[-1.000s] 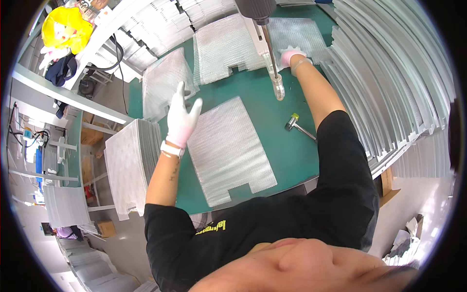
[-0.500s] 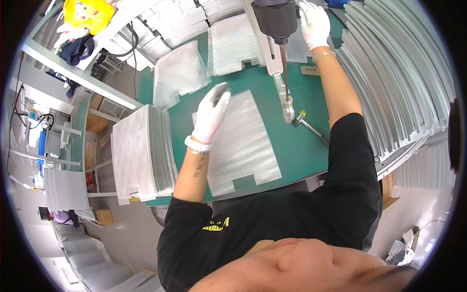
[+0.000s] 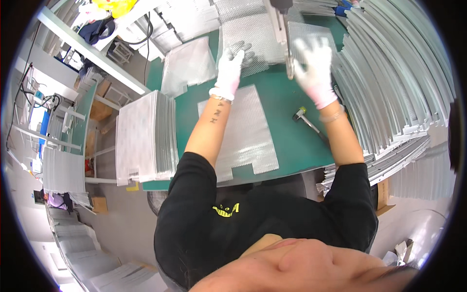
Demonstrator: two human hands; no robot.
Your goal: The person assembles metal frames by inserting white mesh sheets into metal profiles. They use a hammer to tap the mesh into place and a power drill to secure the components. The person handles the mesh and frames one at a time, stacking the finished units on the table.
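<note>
Head view: mesh sheet [image 3: 265, 39] left of metal arm [image 3: 279, 30], left hand [image 3: 230, 71] at it, can't tell if gripping. Right hand [image 3: 316, 70] blurred, just right of metal arm, released, fingers spread over second mesh sheet [image 3: 310, 30] on that side.

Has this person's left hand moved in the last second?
Yes: the left hand has moved rightward and forward, from the near mesh sheet's left side to past its far edge.

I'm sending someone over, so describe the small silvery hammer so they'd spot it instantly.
Find the green tabletop. Right of its front-middle notched silvery mesh sheet, left of the right forearm, lies the hammer. Its yellow-green tip and slim shaft set it apart from that sheet.
</note>
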